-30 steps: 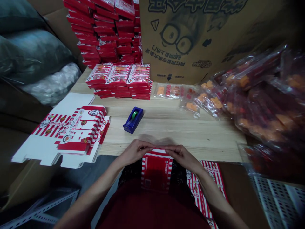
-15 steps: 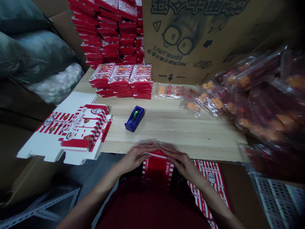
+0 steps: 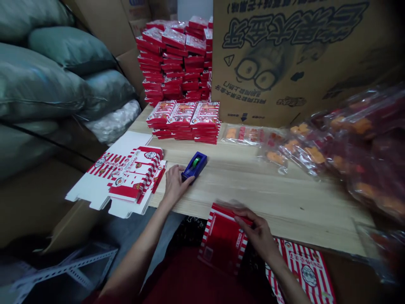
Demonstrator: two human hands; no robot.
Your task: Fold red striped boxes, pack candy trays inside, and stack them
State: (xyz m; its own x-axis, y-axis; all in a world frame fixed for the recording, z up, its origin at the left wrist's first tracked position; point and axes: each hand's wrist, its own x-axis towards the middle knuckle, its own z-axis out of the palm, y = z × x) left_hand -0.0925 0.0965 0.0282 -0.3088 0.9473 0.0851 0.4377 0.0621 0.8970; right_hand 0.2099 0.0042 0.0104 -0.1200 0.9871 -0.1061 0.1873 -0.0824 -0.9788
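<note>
My left hand (image 3: pixel 175 182) is at the near end of a blue tape dispenser (image 3: pixel 198 165), with the thumb on one side and the curled fingers on the other. A roll of green tape sits in the dispenser; whether a strip of tape is between my fingertips is too small to tell. My right hand (image 3: pixel 255 228) grips the upper right edge of a red box (image 3: pixel 224 238) with striped red-and-white sides. The box is tilted over my lap, just off the table's front edge, and slightly blurred.
Flat printed cartons (image 3: pixel 126 177) lie in a pile at the left. Packed red boxes (image 3: pixel 183 120) stand in stacks at the back, beside a large cardboard box (image 3: pixel 268 97). Clear bags of orange sweets (image 3: pixel 316 154) crowd the right side. A striped printed sheet (image 3: pixel 308 270) lies below the table edge.
My left hand has left the red box and reached forward to the tape dispenser. My right hand still holds the box, now turned at an angle. The view has shifted left.
</note>
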